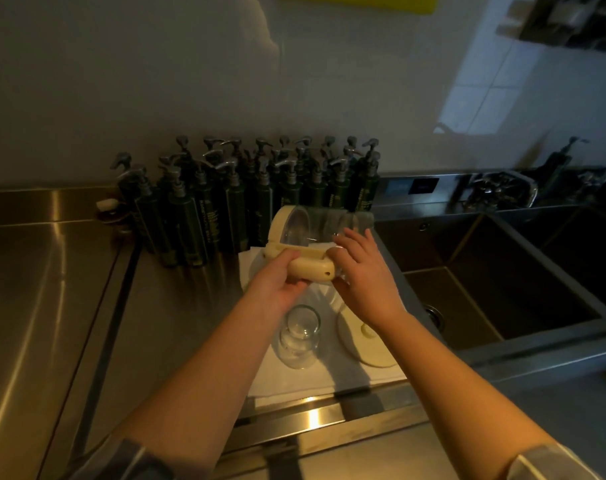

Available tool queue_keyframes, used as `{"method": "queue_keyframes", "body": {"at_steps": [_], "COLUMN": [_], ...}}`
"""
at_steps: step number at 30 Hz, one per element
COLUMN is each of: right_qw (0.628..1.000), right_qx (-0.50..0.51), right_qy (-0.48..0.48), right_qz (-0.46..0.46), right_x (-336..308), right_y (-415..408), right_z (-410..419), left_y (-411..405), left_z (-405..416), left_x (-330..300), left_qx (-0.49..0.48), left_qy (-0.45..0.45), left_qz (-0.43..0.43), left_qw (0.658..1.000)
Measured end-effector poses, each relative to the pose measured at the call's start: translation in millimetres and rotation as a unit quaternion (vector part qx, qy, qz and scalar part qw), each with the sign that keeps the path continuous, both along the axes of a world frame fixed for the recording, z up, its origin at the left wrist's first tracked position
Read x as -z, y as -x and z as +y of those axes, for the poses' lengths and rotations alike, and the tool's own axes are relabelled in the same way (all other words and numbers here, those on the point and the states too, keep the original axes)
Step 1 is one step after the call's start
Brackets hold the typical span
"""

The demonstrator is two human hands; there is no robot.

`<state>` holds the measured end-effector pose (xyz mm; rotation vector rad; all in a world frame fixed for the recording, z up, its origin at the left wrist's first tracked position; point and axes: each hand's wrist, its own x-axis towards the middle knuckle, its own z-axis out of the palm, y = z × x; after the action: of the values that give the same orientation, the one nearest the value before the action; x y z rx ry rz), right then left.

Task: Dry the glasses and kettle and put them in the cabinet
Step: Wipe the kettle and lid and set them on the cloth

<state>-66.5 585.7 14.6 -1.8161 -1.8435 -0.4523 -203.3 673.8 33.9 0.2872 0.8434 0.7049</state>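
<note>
Glass kettle (324, 225) with cream trim held on its side above the steel worktop (52, 289), mouth turned left, base pointing right toward the sink (495, 271). Cream handle (312, 268) facing the camera, gripped by the left hand (277, 282) with fingers (287, 256) curled over it from the left. Right hand (364, 271) laid against the glass body beside the handle, fingers (350, 242) spread and fairly straight; white cloth (324, 245) pressed between palm and kettle, extent of cloth unclear.

Clear glass (300, 336) standing on a white towel (315, 379) spread on the worktop directly below the left wrist. Upright or inverted: cannot tell. Round lid (371, 351) with cream knob lying flat on the same towel, just right of the glass, partly hidden by the right forearm.

Cluster of dark green pump bottles (246, 199) ranked against the back wall, just behind the kettle. Double sink to the right, taps (499, 190) at its rear edge. Lighting dim; fine detail on glass surfaces not readable.
</note>
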Motion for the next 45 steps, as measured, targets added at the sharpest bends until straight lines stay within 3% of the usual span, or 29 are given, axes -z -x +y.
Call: {"method": "queue_keyframes", "body": {"at_steps": [7, 13, 21, 32, 45], "right_qw": [0.996, 0.976, 0.969, 0.929, 0.906], "right_qx": [0.005, -0.011, 0.045, 0.094, 0.071], "right_qy": [0.049, 0.050, 0.063, 0.077, 0.148], "right_qz": [0.073, 0.210, 0.233, 0.349, 0.390], "right_x": [-7, 0, 8, 22, 30], "right_y": [25, 50, 62, 73, 46], "right_z": [-8, -1, 24, 55, 55], "left_y": [3, 10, 18, 15, 14], "left_z": [7, 14, 24, 53, 66], "left_x": [-2, 3, 13, 27, 54], "left_qx": [0.041, 0.071, 0.105, 0.148, 0.208], "left_qy": [-0.135, -0.232, -0.349, -0.408, -0.418], "left_qz": [0.067, 0.145, 0.211, 0.277, 0.282], "left_qw": [0.988, 0.959, 0.907, 0.857, 0.838]}}
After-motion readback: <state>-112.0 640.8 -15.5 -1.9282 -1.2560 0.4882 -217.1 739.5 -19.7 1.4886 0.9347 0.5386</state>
